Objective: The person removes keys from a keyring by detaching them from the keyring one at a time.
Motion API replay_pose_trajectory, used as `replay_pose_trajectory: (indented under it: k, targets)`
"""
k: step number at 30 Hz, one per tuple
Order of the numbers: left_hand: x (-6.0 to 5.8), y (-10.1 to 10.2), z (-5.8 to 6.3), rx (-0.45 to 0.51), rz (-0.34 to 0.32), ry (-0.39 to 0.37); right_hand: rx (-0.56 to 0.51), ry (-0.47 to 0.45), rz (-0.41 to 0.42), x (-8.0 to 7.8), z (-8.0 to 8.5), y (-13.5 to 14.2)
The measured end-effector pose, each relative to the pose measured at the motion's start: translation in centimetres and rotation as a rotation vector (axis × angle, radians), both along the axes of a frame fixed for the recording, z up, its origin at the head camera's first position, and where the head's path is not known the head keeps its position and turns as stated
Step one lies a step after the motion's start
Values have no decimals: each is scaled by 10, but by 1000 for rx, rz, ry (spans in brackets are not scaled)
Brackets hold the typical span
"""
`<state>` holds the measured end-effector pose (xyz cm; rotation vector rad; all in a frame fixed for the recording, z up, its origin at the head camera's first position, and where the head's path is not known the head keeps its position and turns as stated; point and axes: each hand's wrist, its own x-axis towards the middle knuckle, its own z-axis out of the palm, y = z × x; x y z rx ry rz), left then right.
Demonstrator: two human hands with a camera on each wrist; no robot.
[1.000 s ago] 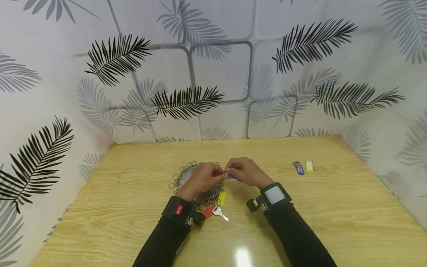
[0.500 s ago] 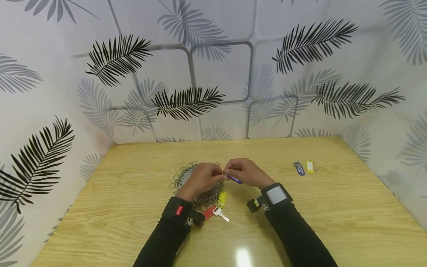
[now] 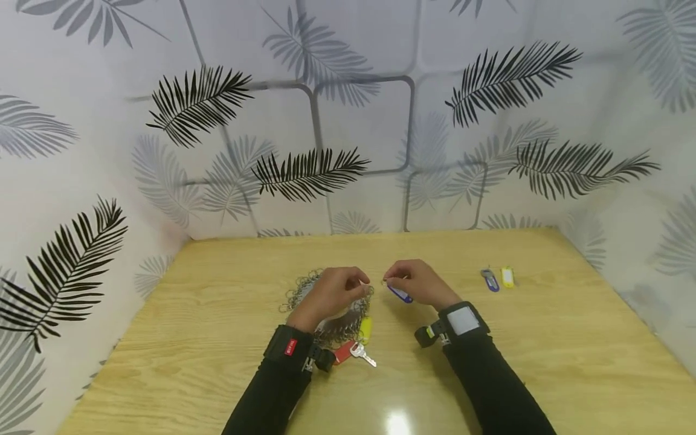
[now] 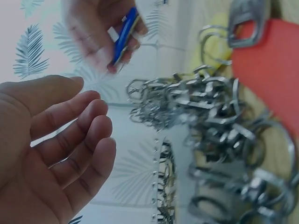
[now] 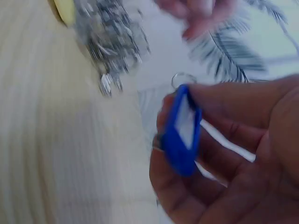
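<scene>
My right hand point(image 3: 421, 285) pinches a blue key tag point(image 5: 180, 140) with a white label window; its small metal ring point(image 5: 183, 78) sticks up past the thumb. My left hand point(image 3: 334, 294) holds nothing. In the left wrist view its fingers point(image 4: 77, 154) are loosely bent, with a gap from the thumb. It hovers over a heap of metal key rings and clasps point(image 4: 196, 102), partly hidden behind it in the head view. Beside the heap lie a yellow key tag point(image 3: 365, 329), a red key tag point(image 3: 344, 352) and a silver key point(image 3: 363, 354).
Farther right on the wooden table point(image 3: 516, 362) lie a blue key tag with a key point(image 3: 490, 280) and a yellow key tag point(image 3: 507, 277), side by side. A leaf-patterned wall covering point(image 3: 370, 133) closes off the back and sides.
My hands were together at the blue tag's ring. They have now parted: the right has moved right with the tag, and the left has let go.
</scene>
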<state>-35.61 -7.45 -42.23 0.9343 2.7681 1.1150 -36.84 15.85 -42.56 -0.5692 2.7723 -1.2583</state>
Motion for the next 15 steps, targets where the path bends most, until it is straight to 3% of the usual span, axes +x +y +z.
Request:
replay_pose_trajectory:
  k: [4, 8, 11, 15]
  targets:
    - [3, -6, 3, 50, 40, 48, -13, -95, -141, -2, 3, 37]
    - [2, -11, 9, 76, 89, 75, -26, -151, -212, -10, 7, 77]
    - [1, -13, 12, 80, 102, 71, 12, -128, -248, -18, 6, 104]
    - [1, -14, 13, 82, 108, 58, 141, -69, -287, -24, 5, 129]
